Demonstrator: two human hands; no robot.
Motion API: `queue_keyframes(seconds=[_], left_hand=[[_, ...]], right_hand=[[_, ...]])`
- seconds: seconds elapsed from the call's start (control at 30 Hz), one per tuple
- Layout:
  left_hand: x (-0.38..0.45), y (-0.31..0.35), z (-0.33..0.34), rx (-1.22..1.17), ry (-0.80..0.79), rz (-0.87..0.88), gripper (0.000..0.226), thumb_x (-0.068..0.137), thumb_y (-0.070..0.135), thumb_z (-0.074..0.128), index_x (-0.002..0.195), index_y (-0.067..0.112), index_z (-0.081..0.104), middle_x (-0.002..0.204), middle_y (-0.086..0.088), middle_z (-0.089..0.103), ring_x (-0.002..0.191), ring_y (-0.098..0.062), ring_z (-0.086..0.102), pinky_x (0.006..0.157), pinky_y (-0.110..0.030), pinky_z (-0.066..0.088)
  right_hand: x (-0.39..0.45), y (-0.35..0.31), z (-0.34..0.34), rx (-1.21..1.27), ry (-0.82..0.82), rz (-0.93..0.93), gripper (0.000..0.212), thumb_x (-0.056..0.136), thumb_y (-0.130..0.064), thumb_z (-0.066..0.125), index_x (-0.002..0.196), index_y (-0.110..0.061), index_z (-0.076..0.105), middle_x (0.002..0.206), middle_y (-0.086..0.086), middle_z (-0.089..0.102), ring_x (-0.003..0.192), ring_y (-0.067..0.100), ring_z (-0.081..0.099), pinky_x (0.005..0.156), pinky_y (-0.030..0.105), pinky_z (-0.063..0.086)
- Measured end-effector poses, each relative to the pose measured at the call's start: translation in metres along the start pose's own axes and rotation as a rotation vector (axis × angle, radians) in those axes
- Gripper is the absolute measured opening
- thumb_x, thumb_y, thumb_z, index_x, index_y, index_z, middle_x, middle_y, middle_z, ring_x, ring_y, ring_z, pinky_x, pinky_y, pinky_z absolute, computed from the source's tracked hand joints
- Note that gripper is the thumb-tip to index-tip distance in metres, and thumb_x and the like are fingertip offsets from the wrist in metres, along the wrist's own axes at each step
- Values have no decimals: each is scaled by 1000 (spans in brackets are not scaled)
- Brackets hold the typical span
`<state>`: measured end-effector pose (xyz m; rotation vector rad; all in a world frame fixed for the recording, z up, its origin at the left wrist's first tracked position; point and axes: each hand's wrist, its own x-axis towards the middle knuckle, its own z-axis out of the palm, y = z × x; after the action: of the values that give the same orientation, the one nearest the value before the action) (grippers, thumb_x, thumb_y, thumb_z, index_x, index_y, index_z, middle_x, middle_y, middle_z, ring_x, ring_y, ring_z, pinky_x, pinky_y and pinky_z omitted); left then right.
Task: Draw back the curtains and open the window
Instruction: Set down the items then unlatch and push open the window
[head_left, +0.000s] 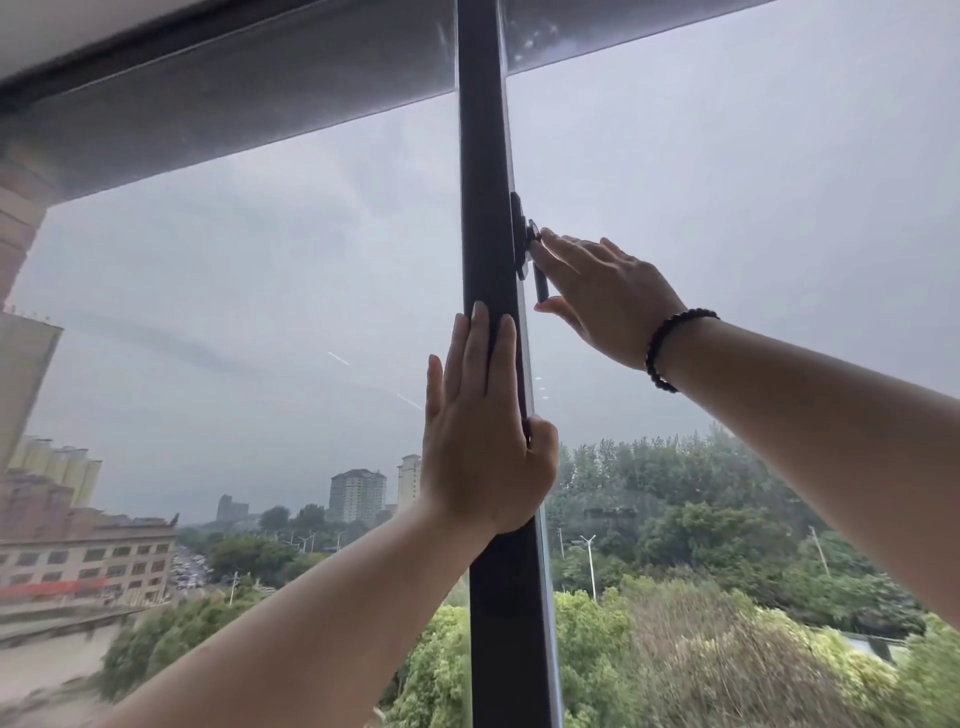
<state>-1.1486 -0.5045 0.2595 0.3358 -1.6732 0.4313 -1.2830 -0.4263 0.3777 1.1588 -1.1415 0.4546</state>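
Note:
A dark vertical window frame (483, 156) runs down the middle between two large glass panes. A black window handle (539, 283) sits on the frame's right side and points downward. My right hand (597, 296), with a dark bead bracelet on the wrist, reaches to the handle; the fingers touch its base and the thumb lies under its tip. My left hand (483, 436) lies flat on the frame below, fingers stretched upward, thumb hooked around the frame's right edge. No curtain is in view.
Through the left pane (234, 338) I see grey sky, buildings and a street far below. Through the right pane (753, 182) there are trees. A dark overhang (234, 104) crosses the top of the view outside.

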Motion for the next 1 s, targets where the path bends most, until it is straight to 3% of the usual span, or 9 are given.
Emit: queue_keyframes(seconds=[0.2, 0.4, 0.47, 0.53, 0.63, 0.7, 0.83, 1.0], left_hand=[[0, 2, -1, 0, 2, -2, 83, 81, 33, 37, 156, 17, 2, 162, 3, -14, 146, -8, -20, 121, -41, -4], [-1, -1, 0, -2, 5, -4, 83, 81, 33, 36, 155, 18, 1, 162, 4, -15, 146, -8, -21, 121, -41, -4], [-2, -1, 0, -7, 9, 1, 83, 81, 33, 36, 155, 18, 1, 162, 5, -16, 146, -7, -21, 121, -40, -5], [-2, -3, -1, -14, 10, -1, 83, 81, 33, 35, 156, 19, 1, 162, 6, -16, 145, -6, -22, 121, -39, -6], [-1, -4, 0, -29, 19, -2, 83, 81, 33, 36, 156, 20, 2, 162, 7, -14, 145, -5, -21, 121, -38, -6], [-1, -3, 0, -28, 18, -3, 83, 81, 33, 36, 156, 20, 1, 162, 7, -15, 145, -4, -21, 121, -38, -6], [-1, -2, 0, -24, 10, -10, 83, 81, 33, 35, 156, 21, 0, 162, 8, -16, 145, -3, -22, 121, -37, -7], [-1, -1, -1, -18, 5, -7, 82, 83, 33, 34, 155, 21, -1, 162, 8, -17, 144, -4, -23, 121, -37, -8]], right_hand=[[-1, -2, 5, 42, 47, 33, 56, 98, -35, 44, 146, -6, 36, 148, 18, 40, 134, 35, 41, 111, 52, 31], [1, -10, -1, 96, 77, 98, 53, 99, -44, 27, 145, -18, 36, 138, 10, 53, 135, 27, 42, 103, 45, 38], [5, -12, -3, 108, 110, 148, 48, 100, -47, 25, 139, -23, 42, 127, 7, 61, 123, 28, 52, 86, 41, 44], [13, -19, -7, 117, 170, 248, 47, 100, -50, 21, 125, -24, 49, 100, 6, 67, 95, 33, 60, 70, 36, 41], [41, -27, -17, 213, 201, 446, 47, 102, -50, 18, 110, -20, 54, 80, 5, 60, 73, 32, 51, 64, 33, 36], [57, -30, -22, 298, 194, 520, 49, 102, -50, 16, 109, -21, 56, 89, 3, 63, 80, 28, 50, 65, 33, 35], [67, -26, -17, 344, 224, 538, 52, 102, -50, 18, 110, -19, 59, 113, 5, 57, 117, 26, 45, 75, 36, 39], [84, -19, -23, 376, 167, 613, 52, 101, -48, 25, 108, -14, 63, 128, 9, 46, 125, 25, 37, 96, 39, 39]])
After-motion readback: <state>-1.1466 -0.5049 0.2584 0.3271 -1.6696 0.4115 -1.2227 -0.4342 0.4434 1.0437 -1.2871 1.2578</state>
